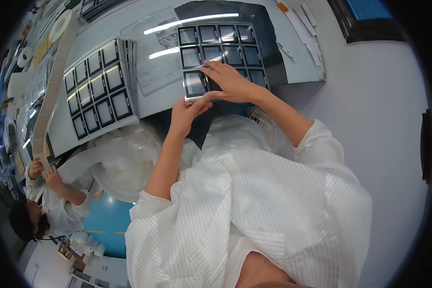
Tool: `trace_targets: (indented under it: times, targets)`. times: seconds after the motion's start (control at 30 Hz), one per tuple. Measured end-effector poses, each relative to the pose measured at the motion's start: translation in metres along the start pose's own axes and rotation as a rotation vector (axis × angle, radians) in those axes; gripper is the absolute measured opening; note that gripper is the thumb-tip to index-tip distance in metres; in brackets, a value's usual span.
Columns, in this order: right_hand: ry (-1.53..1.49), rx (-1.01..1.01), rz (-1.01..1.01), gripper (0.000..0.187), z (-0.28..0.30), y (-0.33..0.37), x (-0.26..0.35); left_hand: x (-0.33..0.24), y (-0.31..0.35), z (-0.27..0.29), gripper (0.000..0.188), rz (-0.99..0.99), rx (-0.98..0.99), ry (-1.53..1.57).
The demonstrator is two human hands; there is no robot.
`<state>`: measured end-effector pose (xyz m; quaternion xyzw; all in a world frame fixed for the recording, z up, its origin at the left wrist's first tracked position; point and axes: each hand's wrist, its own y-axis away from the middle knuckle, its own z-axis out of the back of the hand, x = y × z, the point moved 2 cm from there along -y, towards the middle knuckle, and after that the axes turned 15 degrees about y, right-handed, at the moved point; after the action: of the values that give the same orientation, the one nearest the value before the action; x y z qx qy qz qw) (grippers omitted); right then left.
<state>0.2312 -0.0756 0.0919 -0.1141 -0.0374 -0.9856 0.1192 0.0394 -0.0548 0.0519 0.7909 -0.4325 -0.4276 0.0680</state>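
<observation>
- Nearest: the wearer's white, thinly striped coat (254,201), sleeves stopping short of the wrists.
- Left hand (187,116): at the near-left corner of the panel sheet, fingers bent and drawn together; whether they pinch its edge or only touch it, I cannot tell.
- Right hand (231,84): reaching over the sheet's near part, fingers extended, thumb well apart from them and pointing toward the left hand's fingers.
- Panel sheet (231,54): a grid of dark-framed, glossy rectangles, lying on the bench (154,106) before the wearer, partly over a dark mat (270,45).
- Left of it: a printed page (153,72), then a stack of similar sheets (98,86).
- Right, beyond the mat: pale strips (300,31).
- Far left: a co-worker (65,211), both hands at a long, pale band (53,86).
</observation>
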Motion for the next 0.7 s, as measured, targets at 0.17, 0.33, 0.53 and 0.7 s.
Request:
trace_targets:
  times: [0.17, 0.33, 0.53, 0.7]
  targets:
    - [-0.043, 0.141, 0.018, 0.080, -0.004, -0.004, -0.003, 0.000, -0.009, -0.002, 0.016, -0.187, 0.132, -0.125]
    - [-0.092, 0.231, 0.033, 0.090, 0.028, -0.013, -0.002, -0.013, -0.028, 0.005, 0.008, -0.387, 0.363, -0.233]
    - [-0.110, 0.205, 0.044, 0.092, 0.060, -0.022, 0.009, -0.042, -0.037, -0.004, 0.005, -0.492, 0.446, -0.356]
    - [-0.102, 0.188, 0.040, 0.072, 0.068, -0.022, 0.006, -0.032, -0.036, -0.013, 0.006, -0.460, 0.373, -0.249]
